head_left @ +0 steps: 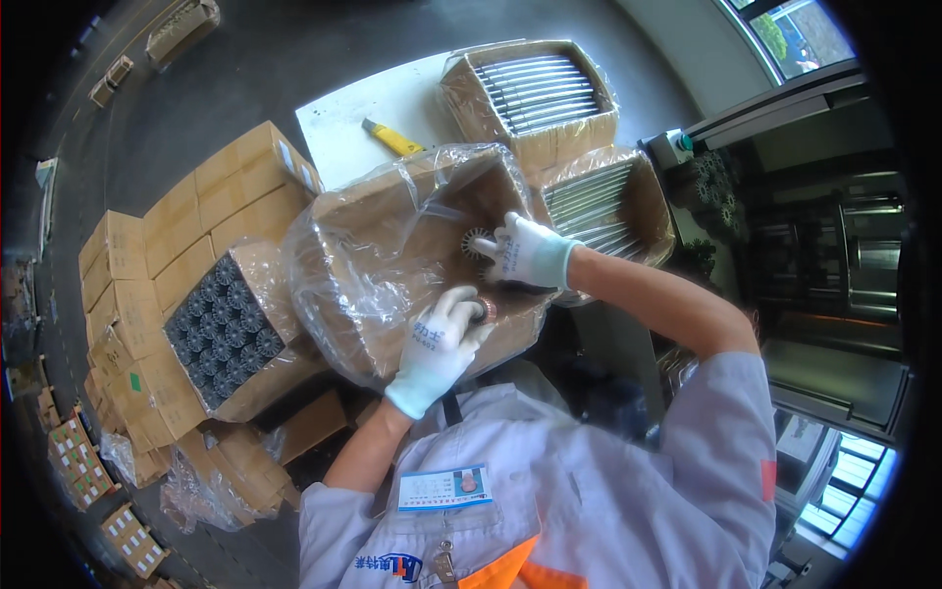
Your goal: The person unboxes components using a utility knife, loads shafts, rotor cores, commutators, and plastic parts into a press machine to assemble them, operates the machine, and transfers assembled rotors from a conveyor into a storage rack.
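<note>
Both my hands wear white gloves with pale green cuffs and work over an open cardboard box (383, 221) lined with clear plastic. My right hand (530, 253), at the box's right side, has its fingers closed on a round slotted metal core (476, 243) with teeth around its edge. Closer to me, my left hand (440, 346) grips a short copper-coloured ribbed cylinder (486, 311) between thumb and fingers. That cylinder is partly covered by the glove, so its full shape is hidden.
Left of the box, another carton (224, 329) holds rows of dark slotted cores. Boxes of metal rods stand behind (540, 93) and to the right (594, 211). A yellow utility knife (394, 137) lies on a white board (343, 118). Stacked cartons (206, 196) rise at left; machinery (844, 255) stands right.
</note>
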`<move>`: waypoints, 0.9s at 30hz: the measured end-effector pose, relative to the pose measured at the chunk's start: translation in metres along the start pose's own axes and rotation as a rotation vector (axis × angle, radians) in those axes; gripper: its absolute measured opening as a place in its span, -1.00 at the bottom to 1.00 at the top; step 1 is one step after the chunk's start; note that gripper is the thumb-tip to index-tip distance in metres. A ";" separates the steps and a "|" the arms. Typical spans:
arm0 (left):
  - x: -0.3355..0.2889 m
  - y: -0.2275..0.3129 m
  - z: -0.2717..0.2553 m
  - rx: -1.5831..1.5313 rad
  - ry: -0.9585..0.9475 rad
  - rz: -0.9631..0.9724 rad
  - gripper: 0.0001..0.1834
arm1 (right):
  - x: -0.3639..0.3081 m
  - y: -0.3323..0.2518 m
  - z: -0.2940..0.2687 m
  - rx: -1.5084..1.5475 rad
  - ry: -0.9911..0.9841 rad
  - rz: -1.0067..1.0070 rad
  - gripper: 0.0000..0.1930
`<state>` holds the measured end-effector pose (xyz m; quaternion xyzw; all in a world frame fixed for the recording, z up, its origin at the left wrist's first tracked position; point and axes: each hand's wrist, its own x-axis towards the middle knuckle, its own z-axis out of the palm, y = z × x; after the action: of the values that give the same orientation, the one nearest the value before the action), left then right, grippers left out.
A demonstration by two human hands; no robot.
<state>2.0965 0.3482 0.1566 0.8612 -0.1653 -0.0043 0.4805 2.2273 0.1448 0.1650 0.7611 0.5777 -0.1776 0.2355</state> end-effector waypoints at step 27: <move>0.034 0.047 0.039 0.014 0.062 0.117 -0.79 | -0.221 0.014 0.037 0.823 1.301 1.274 -0.59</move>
<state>2.1087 0.2839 0.1793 0.8532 -0.2005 0.0519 0.4788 2.1817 -0.0550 0.2566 0.9004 -0.0282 0.2469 -0.3571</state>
